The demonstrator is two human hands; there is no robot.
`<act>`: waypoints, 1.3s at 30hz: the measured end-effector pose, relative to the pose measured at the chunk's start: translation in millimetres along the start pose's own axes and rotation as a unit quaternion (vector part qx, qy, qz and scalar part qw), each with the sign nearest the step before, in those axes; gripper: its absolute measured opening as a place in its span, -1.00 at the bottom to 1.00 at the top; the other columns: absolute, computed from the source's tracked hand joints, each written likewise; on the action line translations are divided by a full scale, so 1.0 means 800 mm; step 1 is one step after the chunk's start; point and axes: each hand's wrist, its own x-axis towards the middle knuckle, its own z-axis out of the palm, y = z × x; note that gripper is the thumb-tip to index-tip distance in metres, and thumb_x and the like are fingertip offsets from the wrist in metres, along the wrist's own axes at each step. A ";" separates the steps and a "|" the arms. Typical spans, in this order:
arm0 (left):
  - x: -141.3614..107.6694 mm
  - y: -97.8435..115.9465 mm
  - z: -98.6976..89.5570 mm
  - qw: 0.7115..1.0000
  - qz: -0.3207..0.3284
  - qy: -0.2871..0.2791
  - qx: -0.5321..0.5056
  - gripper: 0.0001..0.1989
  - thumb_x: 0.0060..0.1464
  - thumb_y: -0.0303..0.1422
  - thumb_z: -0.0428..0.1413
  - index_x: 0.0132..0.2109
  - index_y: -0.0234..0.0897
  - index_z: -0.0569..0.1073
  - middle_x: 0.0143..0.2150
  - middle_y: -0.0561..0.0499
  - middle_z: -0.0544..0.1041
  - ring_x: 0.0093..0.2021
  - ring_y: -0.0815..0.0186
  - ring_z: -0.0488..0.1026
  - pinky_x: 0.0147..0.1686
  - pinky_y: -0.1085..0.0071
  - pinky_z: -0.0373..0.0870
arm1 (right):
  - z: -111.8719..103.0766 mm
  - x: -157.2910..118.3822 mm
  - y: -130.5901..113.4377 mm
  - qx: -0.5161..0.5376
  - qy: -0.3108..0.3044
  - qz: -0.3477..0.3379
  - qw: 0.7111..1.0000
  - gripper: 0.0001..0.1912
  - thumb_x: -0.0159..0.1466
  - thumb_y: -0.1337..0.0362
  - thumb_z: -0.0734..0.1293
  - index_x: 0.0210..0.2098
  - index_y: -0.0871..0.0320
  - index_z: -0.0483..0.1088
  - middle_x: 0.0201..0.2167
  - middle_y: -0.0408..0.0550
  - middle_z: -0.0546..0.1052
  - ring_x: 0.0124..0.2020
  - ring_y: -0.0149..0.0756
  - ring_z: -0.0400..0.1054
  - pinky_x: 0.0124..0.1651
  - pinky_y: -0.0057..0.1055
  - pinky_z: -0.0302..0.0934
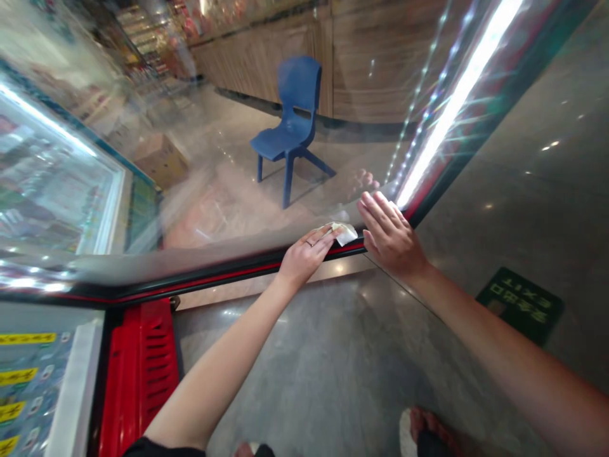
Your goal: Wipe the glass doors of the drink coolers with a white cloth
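Observation:
A glass door (228, 219) with a black and red frame stands tilted across the view. At its bottom edge, my left hand (308, 251), with a ring on one finger, presses a crumpled white tissue (346, 233) to the glass beside the frame. The fingers lie over part of the tissue, and some of it sticks out past the fingertips. Close to the lower right corner of the door, my right hand (391, 238) rests flat on the pane with its fingers stretched out. A bright light strip (457, 108) runs up the door's side just beyond it.
Through the glass show a blue plastic chair (297, 120) and a cardboard box (160, 160). A red vented base panel (143, 355) and a lit cabinet with yellow labels (26, 377) are at the left. A green exit sign (521, 304) lies on the floor at right.

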 end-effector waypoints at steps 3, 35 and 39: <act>-0.021 -0.010 -0.011 0.998 -0.051 0.034 0.006 -0.58 0.48 -0.54 0.01 0.35 -0.32 0.53 0.48 -0.06 0.43 0.50 0.18 0.37 0.46 0.26 0.45 | 0.000 0.004 -0.007 0.001 0.004 0.002 1.000 -0.31 0.51 0.38 0.19 0.60 0.21 0.07 0.53 0.20 0.29 0.58 -0.01 0.11 0.57 -0.04 0.14; -0.122 -0.066 -0.044 0.996 -0.072 -0.045 0.034 -0.54 0.52 -0.50 -0.04 0.44 -0.25 0.44 0.49 0.04 0.43 0.54 0.28 0.29 0.50 0.40 0.34 | 0.054 0.046 -0.083 0.083 -0.018 -0.060 0.995 -0.04 0.49 0.38 0.24 0.65 -0.14 -0.41 0.59 -0.04 0.18 0.57 -0.02 0.13 0.54 0.09 0.20; -0.115 -0.065 -0.050 0.994 -0.097 -0.041 0.028 -0.54 0.55 -0.47 -0.10 0.43 -0.23 0.45 0.49 0.06 0.43 0.57 0.30 0.21 0.53 0.38 0.30 | 0.061 0.051 -0.094 0.089 -0.012 -0.070 0.993 -0.06 0.50 0.37 0.25 0.66 -0.14 -0.36 0.59 -0.02 0.18 0.57 0.01 0.13 0.52 0.11 0.22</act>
